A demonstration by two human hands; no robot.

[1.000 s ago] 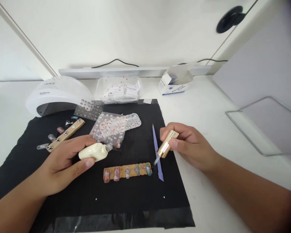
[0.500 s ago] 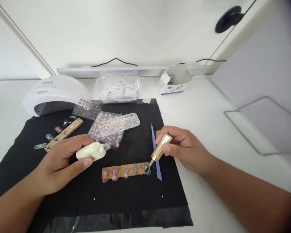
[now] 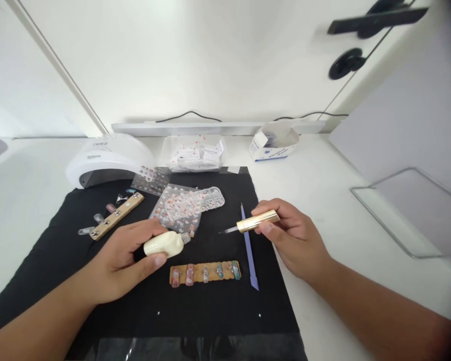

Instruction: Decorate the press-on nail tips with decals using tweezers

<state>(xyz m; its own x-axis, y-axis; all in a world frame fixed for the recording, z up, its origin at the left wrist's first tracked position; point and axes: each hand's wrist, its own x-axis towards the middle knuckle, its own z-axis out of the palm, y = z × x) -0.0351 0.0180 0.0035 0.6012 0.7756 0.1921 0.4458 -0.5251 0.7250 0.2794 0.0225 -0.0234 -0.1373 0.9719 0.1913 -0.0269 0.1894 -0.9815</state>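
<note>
Cream bottle (image 3: 164, 243) is gripped by left hand (image 3: 126, 260); gold-capped brush (image 3: 252, 222) is pinched by right hand (image 3: 291, 235), pointing nine o'clock: re-dipping is judged next.

The white lamp (image 3: 110, 158) carries small dark lettering, too blurred to read. The cardboard box (image 3: 272, 145) has blue print and a round blue mark, also unreadable. Packets in the clear tub (image 3: 195, 153) bear illegible print.

A white table (image 3: 346, 165) is seen under bright, even light, with a black mat (image 3: 97, 235) laid over its near left part. A plain white wall (image 3: 195, 55) is met at the far edge, where a black cable (image 3: 190, 115) is run along a white rail (image 3: 210, 128).
</note>
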